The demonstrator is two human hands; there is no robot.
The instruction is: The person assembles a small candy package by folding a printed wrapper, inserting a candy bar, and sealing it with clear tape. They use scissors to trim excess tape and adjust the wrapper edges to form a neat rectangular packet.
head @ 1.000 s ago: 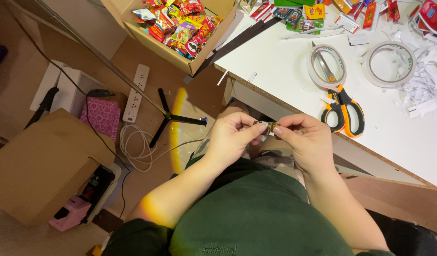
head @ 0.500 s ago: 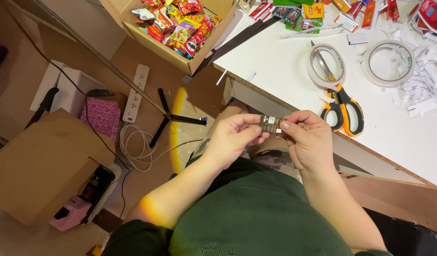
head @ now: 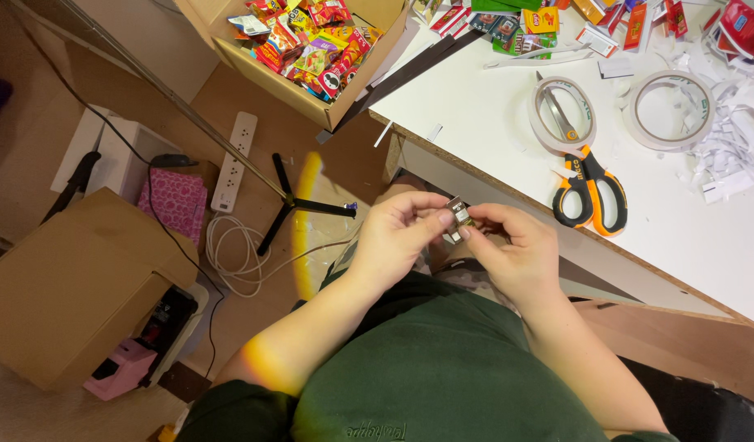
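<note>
the person's left hand [head: 397,237] and right hand [head: 516,254] meet in front of the body, above the lap in a dark green shirt [head: 442,368]. between the fingertips of both sits a small shiny packet [head: 459,215], pinched from each side; the left thumb and forefinger close narrowly on its left end, the right thumb and forefinger on its right. the packet is mostly covered by the fingers, so its shape and colour are hard to make out beyond a silvery glint and a dark patch. whether it is open or sealed cannot be told.

just beyond the right hand runs the edge of a white table [head: 491,123]. on it, up and to the right of that hand, lie orange-and-black scissors [head: 585,184], their blades reaching into a roll of clear tape [head: 563,115]. a second tape roll [head: 670,110] lies further right, beside a heap of white paper strips [head: 737,139] cut off by the frame edge. small colourful packets [head: 549,20] along the far table edge are also cut off at the top.

up and to the left of the left hand is an open cardboard box [head: 311,49] full of bright snack packets. to the left of the left hand, on the floor, lie a white power strip [head: 234,160], a coiled white cable [head: 229,254] and a closed cardboard box [head: 74,286].
</note>
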